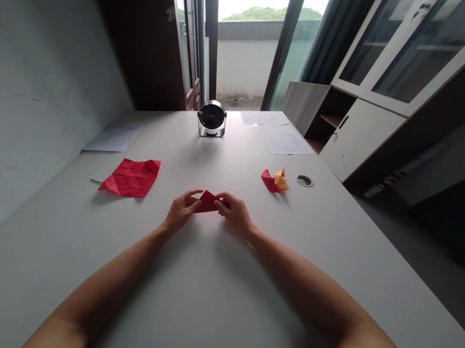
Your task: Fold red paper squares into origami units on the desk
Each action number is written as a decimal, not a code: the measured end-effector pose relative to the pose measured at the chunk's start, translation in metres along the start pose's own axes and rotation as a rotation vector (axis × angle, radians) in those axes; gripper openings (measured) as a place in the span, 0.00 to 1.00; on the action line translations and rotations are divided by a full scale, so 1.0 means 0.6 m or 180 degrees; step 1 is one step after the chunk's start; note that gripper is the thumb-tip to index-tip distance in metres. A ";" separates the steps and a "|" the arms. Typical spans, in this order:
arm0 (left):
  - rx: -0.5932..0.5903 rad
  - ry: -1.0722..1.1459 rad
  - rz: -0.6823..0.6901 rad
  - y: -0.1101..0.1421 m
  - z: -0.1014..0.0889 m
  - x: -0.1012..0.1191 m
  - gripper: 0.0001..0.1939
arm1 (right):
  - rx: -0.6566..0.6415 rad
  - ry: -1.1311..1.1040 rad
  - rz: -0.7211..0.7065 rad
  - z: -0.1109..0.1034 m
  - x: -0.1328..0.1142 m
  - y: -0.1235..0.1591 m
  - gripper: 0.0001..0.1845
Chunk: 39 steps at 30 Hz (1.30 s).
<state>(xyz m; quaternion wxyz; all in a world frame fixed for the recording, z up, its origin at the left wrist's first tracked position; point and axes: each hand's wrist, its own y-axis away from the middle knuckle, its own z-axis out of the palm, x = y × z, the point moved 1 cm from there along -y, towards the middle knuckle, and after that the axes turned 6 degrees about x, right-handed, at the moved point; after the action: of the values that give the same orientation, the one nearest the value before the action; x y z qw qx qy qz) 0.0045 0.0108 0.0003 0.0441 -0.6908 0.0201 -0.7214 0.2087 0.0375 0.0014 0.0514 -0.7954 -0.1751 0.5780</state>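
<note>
A small piece of folded red paper (208,201) is held between my two hands over the middle of the white table. Its top comes to a point, and its lower edge runs fairly straight. My left hand (182,208) pinches the left end between thumb and fingers. On the opposite end, my right hand (235,211) grips the paper with its thumb and fingertips. The fingers partly cover both ends of the paper.
A creased red sheet (131,177) lies at the left. Red and orange folded paper pieces (275,181) sit at the right, near a round cable hole (304,181). Farther back are a small fan-like device (212,118), white papers (281,136) and the table (194,287) edge.
</note>
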 end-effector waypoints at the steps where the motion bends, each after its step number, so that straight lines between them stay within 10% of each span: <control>1: 0.0053 -0.0001 0.0006 -0.001 -0.001 0.000 0.30 | -0.0002 0.0022 0.0051 -0.001 0.002 -0.001 0.13; 24: -0.0022 -0.1394 0.0840 0.009 -0.001 0.020 0.14 | -0.0287 0.0109 -0.0228 0.006 -0.018 0.012 0.14; 39: -0.0098 -0.0132 0.0059 -0.011 -0.008 -0.012 0.17 | -0.0658 -0.1204 0.0000 0.014 -0.007 0.009 0.18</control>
<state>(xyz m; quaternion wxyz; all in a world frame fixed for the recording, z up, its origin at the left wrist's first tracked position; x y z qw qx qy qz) -0.0002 0.0180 -0.0067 0.0406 -0.7060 0.0367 -0.7061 0.2007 0.0300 0.0005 -0.0642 -0.6737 -0.2400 0.6960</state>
